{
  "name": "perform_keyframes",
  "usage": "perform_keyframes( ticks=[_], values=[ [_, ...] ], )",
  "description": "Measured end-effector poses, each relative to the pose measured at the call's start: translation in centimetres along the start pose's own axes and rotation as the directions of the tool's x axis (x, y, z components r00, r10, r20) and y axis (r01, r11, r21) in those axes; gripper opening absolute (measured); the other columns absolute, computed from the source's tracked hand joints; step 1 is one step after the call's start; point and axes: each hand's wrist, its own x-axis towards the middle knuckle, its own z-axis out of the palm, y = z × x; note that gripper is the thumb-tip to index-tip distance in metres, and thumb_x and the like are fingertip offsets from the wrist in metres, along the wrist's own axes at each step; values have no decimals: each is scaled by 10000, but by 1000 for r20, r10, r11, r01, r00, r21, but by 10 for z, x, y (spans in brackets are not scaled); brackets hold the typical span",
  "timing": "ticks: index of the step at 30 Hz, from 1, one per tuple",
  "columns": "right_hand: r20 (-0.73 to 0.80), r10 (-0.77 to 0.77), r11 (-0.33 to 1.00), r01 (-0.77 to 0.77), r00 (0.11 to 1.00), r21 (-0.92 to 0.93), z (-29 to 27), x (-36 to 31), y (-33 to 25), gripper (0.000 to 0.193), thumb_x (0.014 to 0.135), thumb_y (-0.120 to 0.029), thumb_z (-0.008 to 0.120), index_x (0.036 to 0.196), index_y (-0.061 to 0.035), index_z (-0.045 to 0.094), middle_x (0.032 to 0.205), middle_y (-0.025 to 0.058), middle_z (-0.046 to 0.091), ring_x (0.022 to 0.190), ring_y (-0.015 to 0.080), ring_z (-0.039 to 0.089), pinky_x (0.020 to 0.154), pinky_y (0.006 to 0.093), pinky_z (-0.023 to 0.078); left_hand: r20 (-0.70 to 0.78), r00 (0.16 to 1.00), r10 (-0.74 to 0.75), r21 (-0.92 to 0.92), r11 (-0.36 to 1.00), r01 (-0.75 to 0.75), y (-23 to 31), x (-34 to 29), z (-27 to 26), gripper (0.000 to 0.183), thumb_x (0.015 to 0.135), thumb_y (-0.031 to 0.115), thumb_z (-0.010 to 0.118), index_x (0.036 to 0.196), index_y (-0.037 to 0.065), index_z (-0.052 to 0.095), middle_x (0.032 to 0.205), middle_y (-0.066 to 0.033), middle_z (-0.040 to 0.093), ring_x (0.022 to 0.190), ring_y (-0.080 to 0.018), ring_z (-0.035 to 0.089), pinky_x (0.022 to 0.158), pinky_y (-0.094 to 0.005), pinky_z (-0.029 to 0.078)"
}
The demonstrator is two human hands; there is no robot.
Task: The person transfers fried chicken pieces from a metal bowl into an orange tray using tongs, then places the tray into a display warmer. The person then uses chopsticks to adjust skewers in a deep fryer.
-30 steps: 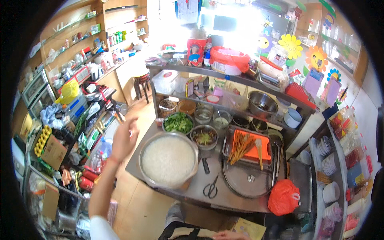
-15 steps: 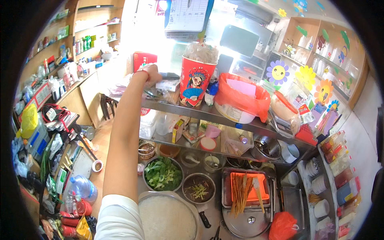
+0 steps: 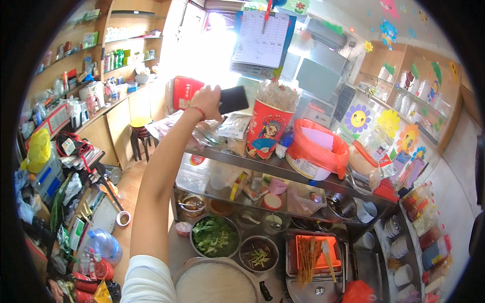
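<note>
My left hand [image 3: 206, 101], with a red string round its wrist, reaches out over the steel shelf's top left end. Its fingers are closed on a black smartphone [image 3: 234, 99], which is tilted and lifted above the clutter. Below it lie clear plastic bags [image 3: 204, 132] and a white packet [image 3: 234, 125]. A red box [image 3: 186, 92] stands behind the hand. Just to the right is a red paper bucket [image 3: 268, 129] with a painted figure, filled with plastic-wrapped items. My right hand is out of view.
A clipboard [image 3: 260, 38] hangs above the shelf. Right of the bucket sits a tub lined with an orange-red bag [image 3: 318, 146]. Below are a bowl of greens [image 3: 214, 236], a large round pot [image 3: 217, 285], a knife [image 3: 265, 291] and skewers [image 3: 308, 260] on an orange tray.
The phone has been raised off the shelf in my left hand, which is turned more to the right. The whole view has shifted, so the shelf sits further right and lower.
</note>
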Motion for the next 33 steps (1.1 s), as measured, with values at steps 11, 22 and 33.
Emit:
perform_keyframes(
  ticks=[11, 22, 33],
  values=[
    [135, -785, 565, 788, 605, -245, 17, -5, -168, 299, 814, -241, 682, 1016, -25, 631, 970, 117, 641, 908, 211, 607, 799, 326, 470, 485, 781, -392, -863, -360, 355, 74, -328, -163, 693, 738, 187, 737, 1301, 33, 362, 1078, -94, 528, 983, -181, 542, 820, -300, 464],
    [828, -486, 701, 690, 280, 178, 251, -90, -159, 255, 902, -109, 571, 1128, 8, 566, 1006, 80, 624, 923, 159, 594, 840, 284, 474, 338, 110, -935, -916, -301, 264, 144, -708, -394, 526, 747, 164, 699, 1192, 48, 444, 931, -42, 571, 885, -94, 549, 802, -254, 424],
    [873, -457, 548, 718, -173, 429, 517, -250, -200, 532, 981, -382, 306, 1349, 2, 326, 1288, 151, 433, 1182, 239, 430, 958, 376, 377, 47, -239, -970, -928, -131, 349, 118, -887, -520, 627, 778, 158, 743, 1245, 12, 351, 1063, -117, 583, 964, -163, 592, 799, -279, 507]
  ],
)
